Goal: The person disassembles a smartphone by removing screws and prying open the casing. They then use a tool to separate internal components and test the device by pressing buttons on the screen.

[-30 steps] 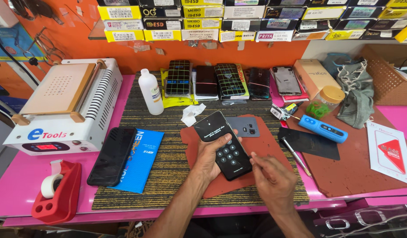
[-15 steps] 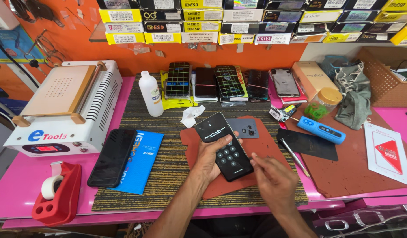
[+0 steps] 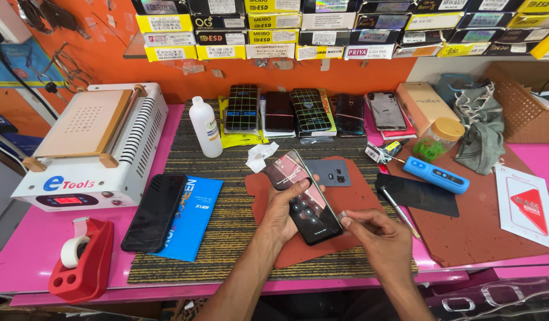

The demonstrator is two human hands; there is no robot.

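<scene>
Smartphone (image 3: 302,196) gripped in left hand (image 3: 284,208), lifted just above red-brown mat (image 3: 361,190) on striped mat over pink tabletop (image 3: 24,261); screen lit, facing up; long axis run diagonally from upper left, away from body, to lower right, toward body; thumb laid across upper screen, fingers wrapped beneath. Right hand (image 3: 375,235) placed just right of phone's lower end, fingertips pinched on small pale piece (image 3: 342,215) touching or nearly touching phone's lower right edge; contact too fine to settle. Of the two, right hand nearer that lower edge, left hand nearer middle and top. Beside phone, grey back cover (image 3: 329,172) flat on red-brown mat; crumpled white tissue (image 3: 259,156) just behind; white bottle (image 3: 205,126) upright farther left. Well left, dark phone (image 3: 154,211) flat on blue packet (image 3: 191,217); white heating machine (image 3: 90,145) and red tape dispenser (image 3: 81,258) beyond. To right, blue tool (image 3: 435,175), black sheet (image 3: 420,195), metal pen-like tool (image 3: 398,208).
</scene>
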